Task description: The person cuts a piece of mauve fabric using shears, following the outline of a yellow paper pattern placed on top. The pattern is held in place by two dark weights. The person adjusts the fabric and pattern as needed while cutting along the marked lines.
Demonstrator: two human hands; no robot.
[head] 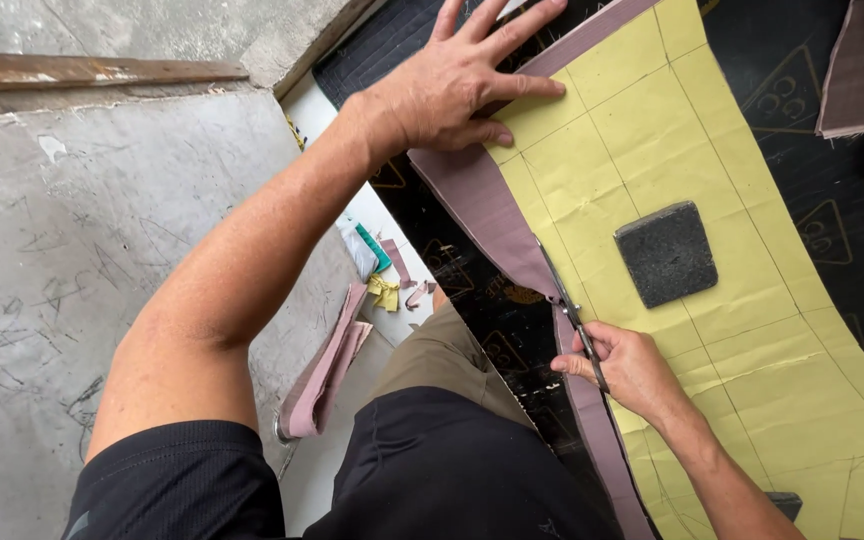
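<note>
Scissors [567, 300] gripped in right hand [627, 365] along yellow pattern [672, 130] edge — left hand [452, 85] spread flat, pressing it down.

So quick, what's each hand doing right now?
Left hand: open, flat on the yellow pattern.
Right hand: closed on the scissors, at the pattern's edge.

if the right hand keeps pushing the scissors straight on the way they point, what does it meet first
More of the mauve fabric along the edge of the yellow paper pattern; further up that line, probably the left hand pressing the pattern flat. The right hand holds the scissors.
</note>
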